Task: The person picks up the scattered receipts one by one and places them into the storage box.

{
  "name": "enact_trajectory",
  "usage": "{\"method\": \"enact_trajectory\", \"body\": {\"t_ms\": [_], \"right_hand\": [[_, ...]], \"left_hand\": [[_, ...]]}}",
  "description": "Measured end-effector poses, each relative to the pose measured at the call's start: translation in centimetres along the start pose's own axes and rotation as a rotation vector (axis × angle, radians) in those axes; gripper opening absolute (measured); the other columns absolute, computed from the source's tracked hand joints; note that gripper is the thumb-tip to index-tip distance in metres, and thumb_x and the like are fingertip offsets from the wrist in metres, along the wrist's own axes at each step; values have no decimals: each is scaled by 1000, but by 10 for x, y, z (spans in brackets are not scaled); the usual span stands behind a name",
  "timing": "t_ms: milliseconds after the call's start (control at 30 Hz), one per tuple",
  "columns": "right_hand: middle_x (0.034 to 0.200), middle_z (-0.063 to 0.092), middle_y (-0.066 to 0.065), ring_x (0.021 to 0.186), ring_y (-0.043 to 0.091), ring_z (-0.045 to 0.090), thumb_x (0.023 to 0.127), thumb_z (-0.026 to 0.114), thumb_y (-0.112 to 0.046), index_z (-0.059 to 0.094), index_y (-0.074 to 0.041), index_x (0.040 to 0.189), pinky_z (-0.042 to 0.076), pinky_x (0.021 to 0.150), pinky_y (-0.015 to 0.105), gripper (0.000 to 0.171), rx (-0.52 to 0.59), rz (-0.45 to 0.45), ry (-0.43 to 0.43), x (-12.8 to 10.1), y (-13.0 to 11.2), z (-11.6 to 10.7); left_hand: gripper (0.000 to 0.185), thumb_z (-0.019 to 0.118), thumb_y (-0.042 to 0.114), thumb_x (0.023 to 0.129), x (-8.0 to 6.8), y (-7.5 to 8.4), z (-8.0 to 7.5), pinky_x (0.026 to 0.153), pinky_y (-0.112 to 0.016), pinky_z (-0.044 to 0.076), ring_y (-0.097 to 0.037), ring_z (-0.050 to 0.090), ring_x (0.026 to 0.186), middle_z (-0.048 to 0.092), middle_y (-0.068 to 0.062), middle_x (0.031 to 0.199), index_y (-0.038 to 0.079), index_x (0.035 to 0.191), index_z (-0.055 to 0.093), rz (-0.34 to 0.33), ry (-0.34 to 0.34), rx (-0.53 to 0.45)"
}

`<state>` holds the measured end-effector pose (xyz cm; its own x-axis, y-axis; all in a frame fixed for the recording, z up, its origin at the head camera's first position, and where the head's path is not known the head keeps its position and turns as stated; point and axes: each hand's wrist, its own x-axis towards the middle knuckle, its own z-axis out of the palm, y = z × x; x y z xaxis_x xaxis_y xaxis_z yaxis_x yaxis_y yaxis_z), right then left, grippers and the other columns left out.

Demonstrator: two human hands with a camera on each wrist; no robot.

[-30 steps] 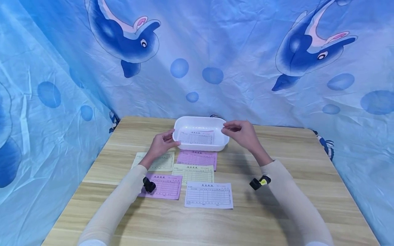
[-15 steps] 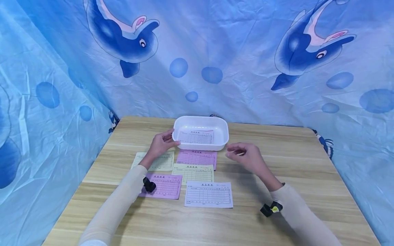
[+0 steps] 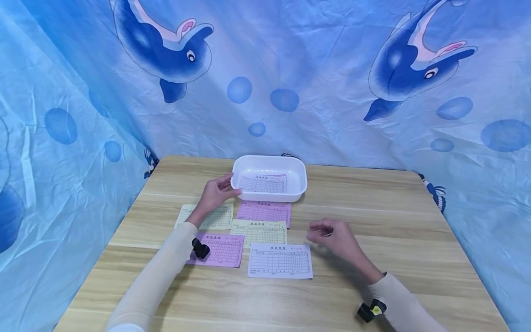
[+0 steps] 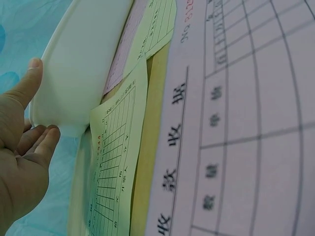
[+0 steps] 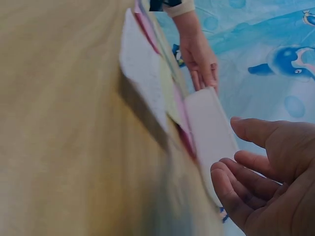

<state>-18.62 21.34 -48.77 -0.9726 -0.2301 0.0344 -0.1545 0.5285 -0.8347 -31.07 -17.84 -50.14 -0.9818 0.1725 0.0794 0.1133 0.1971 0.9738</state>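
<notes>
Forms are what we are working through: one white receipt slip already lies flat inside the white tray at the far side of the wooden table. Our left hand steadies the tray's left end, fingers straight against its wall and thumb at the rim. Our right hand hovers loosely curled and holds nothing, just right of the white slip nearest us. By our reckoning one slip is filed and five are left: that white one, two pink and two yellow.
</notes>
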Motion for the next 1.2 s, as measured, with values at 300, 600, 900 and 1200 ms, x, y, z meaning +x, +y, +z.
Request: {"method": "enact_trajectory", "body": {"t_ms": [300,600,900,1200], "right_hand": [[105,77,6,79,12,71,79,90,-19,77,-6,111,62,66,22,36,-5,94,14,-10,6,17],[98,76,3,71,11,66,77,91,-18,78,-8,106,57,59,21,34,-15,94,-14,-14,12,24],[97,74,2,74,11,67,75,91,-10,76,-7,107,58,62,20,35,-29,101,-30,-14,11,28],[85,70,0,74,12,66,78,87,-4,75,-5,106,58,62,20,30,4,125,-35,-15,12,29]], "left_hand": [[79,83,17,88,0,-2,0,99,-23,56,-40,52,136,48,-26,152,-5,152,42,10,-6,3],[78,83,17,88,2,-1,0,100,-23,55,-40,52,136,48,-26,152,-5,151,42,12,-4,3],[79,83,16,88,2,1,0,99,-24,56,-39,53,136,49,-26,150,-5,152,42,-7,-5,-1],[79,83,15,88,2,1,0,100,-23,55,-39,52,136,48,-26,151,-4,152,42,-11,-3,-2]]}}
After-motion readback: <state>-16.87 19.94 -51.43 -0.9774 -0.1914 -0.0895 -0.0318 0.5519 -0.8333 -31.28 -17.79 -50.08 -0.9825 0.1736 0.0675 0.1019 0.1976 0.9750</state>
